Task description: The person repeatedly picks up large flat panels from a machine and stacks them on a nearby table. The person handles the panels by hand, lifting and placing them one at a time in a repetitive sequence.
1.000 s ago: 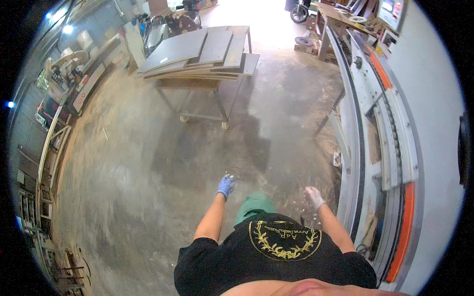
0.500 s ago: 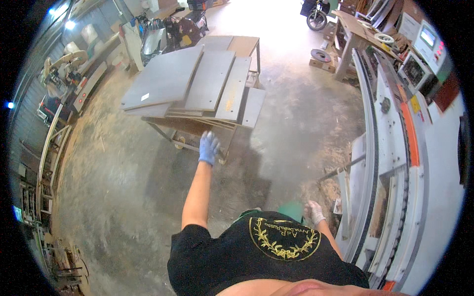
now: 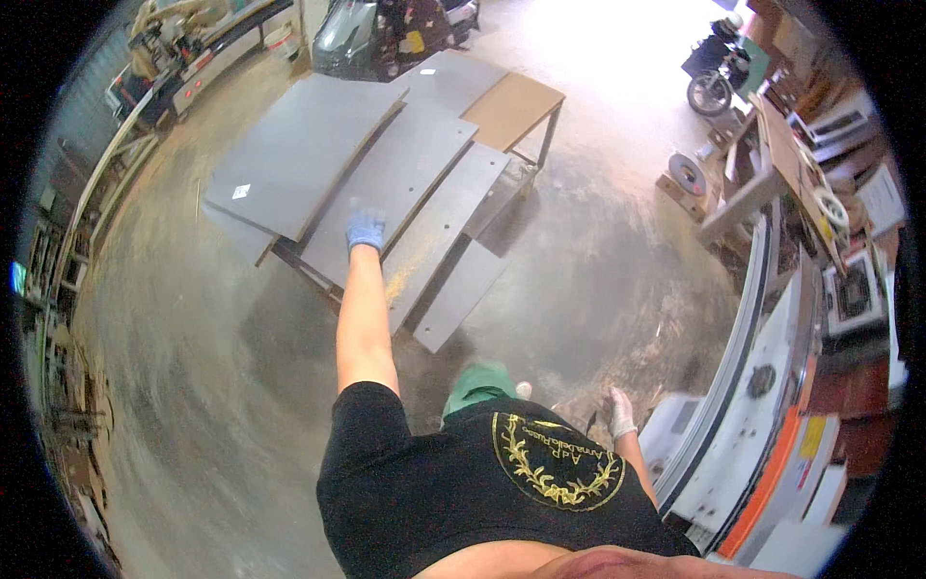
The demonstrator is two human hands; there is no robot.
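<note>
A pile of flat grey panels lies fanned out and overlapping. My left hand (image 3: pixel 366 228), in a blue glove, reaches out over the middle grey panel (image 3: pixel 410 159). Its fingers look stretched out, though motion smears them, and whether they touch the panel I cannot tell. On the left lies a larger grey panel (image 3: pixel 299 135) with a small white label. To the right are a narrow panel (image 3: pixel 449 222) with sawdust and small dark holes, and a smaller grey one (image 3: pixel 458 294). My right hand (image 3: pixel 620 413), in a whitish glove, hangs low at my side, fingers extended, holding nothing visible.
The panels rest on a low table (image 3: pixel 516 106) with a bare brown corner. A long machine (image 3: pixel 733 444) with metal rails and an orange strip runs along my right. A covered motorbike (image 3: pixel 352 43) stands behind the pile, another motorbike (image 3: pixel 711 92) at the far right.
I have come closer to the panel pile, which now appears larger and lower. My left hand has gone from in front of the pile to over the middle panel. My right hand stays low.
</note>
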